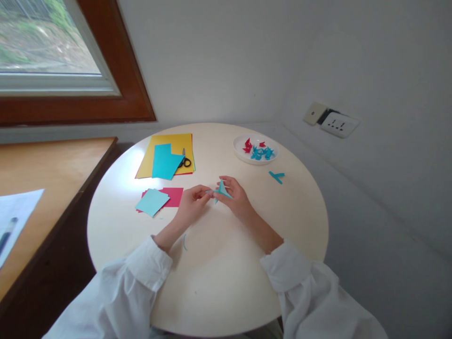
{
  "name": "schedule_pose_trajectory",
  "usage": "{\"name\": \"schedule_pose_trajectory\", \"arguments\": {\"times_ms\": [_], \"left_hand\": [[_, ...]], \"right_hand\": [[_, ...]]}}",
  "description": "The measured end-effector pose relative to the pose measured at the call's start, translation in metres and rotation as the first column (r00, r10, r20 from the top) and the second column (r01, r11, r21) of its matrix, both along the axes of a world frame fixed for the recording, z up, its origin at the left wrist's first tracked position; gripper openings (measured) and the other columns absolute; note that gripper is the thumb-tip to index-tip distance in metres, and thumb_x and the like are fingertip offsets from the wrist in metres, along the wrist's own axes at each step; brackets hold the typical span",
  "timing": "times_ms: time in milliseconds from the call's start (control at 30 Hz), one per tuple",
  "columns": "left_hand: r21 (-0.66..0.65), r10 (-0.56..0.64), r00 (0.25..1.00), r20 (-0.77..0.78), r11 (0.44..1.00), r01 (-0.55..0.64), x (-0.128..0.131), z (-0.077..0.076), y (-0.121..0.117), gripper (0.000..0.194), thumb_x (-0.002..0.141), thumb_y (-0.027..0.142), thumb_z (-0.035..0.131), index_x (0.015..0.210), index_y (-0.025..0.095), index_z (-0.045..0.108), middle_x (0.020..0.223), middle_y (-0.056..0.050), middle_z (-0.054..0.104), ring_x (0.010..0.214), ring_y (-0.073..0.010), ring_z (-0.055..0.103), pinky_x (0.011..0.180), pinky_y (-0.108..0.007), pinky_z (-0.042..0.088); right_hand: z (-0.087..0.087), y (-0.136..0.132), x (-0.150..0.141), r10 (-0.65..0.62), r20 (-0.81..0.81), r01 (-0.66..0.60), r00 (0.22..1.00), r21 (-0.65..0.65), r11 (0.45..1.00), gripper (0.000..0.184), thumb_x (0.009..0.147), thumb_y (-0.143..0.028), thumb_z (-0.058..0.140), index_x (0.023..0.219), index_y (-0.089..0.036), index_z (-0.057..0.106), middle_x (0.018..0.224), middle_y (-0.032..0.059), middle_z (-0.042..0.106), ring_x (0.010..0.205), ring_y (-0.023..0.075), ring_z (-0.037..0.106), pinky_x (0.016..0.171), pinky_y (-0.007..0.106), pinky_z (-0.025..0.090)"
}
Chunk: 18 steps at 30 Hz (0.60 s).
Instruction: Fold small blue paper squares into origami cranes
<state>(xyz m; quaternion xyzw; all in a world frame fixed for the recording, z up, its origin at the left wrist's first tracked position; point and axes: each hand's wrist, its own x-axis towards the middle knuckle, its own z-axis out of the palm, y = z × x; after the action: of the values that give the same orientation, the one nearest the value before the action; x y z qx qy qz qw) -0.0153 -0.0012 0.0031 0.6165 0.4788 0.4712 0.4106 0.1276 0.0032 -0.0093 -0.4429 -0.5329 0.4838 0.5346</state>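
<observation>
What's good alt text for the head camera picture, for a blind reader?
A left hand and right hand hold folded blue paper above a round table; beyond lie scissors on coloured sheets and a dish of small paper shapes.

Setting: round cream-white surface (212, 292) placed near a room corner. Walls (219, 61) plain, pale grey-white, in shade at right. Right wall carries a white socket plate (340, 124) and, just beside it, a beige plate (315, 113). Upper left: window (45, 40), reddish-brown wooden frame (136, 84), blurred greenery outside. Left: light-brown wooden desk (52, 165), sheet of paper (17, 216) on it. Glare on the surface's window side.
</observation>
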Motion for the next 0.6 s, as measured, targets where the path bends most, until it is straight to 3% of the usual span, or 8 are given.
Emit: {"name": "schedule_pose_trajectory", "arguments": {"times_ms": [200,400,600], "left_hand": [[-0.036,-0.031,0.999,0.028,0.999,0.032,-0.0007,0.0035,-0.0020,0.016,0.069,0.030,0.057,0.067,0.015,0.064,0.069,-0.004,0.067,0.064,-0.0144,0.058,0.060,-0.025,0.044],[-0.017,-0.078,0.997,0.014,0.997,0.078,-0.0034,-0.0015,0.0002,0.020,0.070,0.034,0.058,0.064,0.016,0.065,0.065,-0.004,0.067,0.063,-0.0143,0.059,0.059,-0.025,0.045],[-0.028,-0.071,0.997,0.015,0.997,0.072,-0.0044,0.0029,-0.0022,0.018,0.070,0.033,0.059,0.065,0.016,0.064,0.067,-0.004,0.068,0.064,-0.0150,0.060,0.059,-0.026,0.046]], "right_hand": [[0.0008,-0.0002,0.0008,0.101,-0.067,-0.105,0.993,-0.064,0.992,0.048,0.059,-0.030,0.070,0.102,-0.021,0.050,0.071,-0.0027,0.060,0.067,0.0139,0.059,0.070,0.031,0.046],[0.0033,-0.0012,0.0033,0.125,-0.105,-0.130,0.986,-0.037,0.991,0.022,0.057,-0.025,0.069,0.070,-0.020,0.052,0.069,-0.0040,0.058,0.066,0.0111,0.056,0.068,0.027,0.044],[0.0047,-0.0013,0.0052,0.222,-0.167,-0.246,0.961,-0.139,0.959,0.027,0.057,-0.032,0.071,0.061,-0.019,0.048,0.066,-0.0038,0.059,0.066,0.0123,0.058,0.064,0.027,0.043]]}}
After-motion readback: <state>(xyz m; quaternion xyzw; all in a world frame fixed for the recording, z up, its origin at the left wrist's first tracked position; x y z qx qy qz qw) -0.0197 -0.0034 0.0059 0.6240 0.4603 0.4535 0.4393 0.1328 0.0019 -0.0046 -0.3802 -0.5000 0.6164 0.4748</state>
